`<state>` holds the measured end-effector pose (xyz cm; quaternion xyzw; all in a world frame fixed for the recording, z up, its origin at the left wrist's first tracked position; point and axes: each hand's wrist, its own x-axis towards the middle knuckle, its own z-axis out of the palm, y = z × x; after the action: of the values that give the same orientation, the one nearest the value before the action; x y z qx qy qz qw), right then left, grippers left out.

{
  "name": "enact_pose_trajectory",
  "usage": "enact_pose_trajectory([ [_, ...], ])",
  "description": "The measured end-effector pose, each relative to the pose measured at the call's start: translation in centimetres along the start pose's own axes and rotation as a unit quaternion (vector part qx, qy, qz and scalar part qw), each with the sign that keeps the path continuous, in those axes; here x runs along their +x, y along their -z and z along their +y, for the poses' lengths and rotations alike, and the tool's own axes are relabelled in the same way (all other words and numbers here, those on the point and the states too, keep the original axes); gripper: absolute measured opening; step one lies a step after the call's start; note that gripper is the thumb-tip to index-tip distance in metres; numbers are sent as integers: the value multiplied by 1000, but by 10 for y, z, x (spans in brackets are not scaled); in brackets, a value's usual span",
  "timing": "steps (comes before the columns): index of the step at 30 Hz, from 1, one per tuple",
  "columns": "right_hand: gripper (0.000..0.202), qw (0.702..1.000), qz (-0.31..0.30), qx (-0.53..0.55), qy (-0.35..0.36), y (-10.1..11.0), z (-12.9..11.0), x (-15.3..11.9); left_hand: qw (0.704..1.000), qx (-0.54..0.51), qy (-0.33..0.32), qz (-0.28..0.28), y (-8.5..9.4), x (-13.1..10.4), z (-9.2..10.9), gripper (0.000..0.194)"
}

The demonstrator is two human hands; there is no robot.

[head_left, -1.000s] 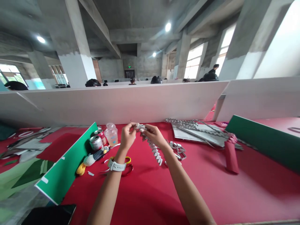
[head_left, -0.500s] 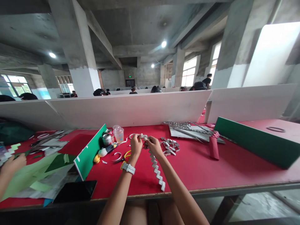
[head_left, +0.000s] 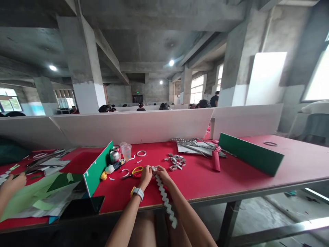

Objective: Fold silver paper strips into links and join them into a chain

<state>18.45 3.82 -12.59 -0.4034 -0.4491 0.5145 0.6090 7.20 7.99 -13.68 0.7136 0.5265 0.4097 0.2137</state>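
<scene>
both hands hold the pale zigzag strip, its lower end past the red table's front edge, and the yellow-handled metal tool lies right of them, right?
The side is wrong: the head view shows the yellow-handled metal tool lying left of the left hand and right hand. Both do hold the pale zigzag strip, its lower end past the red table's front edge.

Observed: one zigzag chain (head_left: 163, 197), whitish-grey, formed of small folded links in a stepped line. Held at upper end above red table (head_left: 200, 183); slants down past front edge, lower end hanging free.
</scene>
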Motion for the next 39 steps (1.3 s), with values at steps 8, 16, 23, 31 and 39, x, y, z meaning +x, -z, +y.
enact_pose_trajectory([
  [8,21,999,19,-34,-35,8,21,3,999,-41,25,13,-22,-4,-24,35],
  [16,37,997,-1,-72,-13,8,17,-3,993,-116,-13,0,-23,-4,-32,31],
  [23,36,998,-3,-52,26,5,10,-5,986,-165,24,-18,-22,1,-36,34],
  [31,31,998,13,-18,67,7,13,-11,977,-202,62,-34,-17,3,-34,35],
  [39,21,995,65,-44,62,8,17,-8,975,-213,59,-36,-15,-1,-28,35],
])
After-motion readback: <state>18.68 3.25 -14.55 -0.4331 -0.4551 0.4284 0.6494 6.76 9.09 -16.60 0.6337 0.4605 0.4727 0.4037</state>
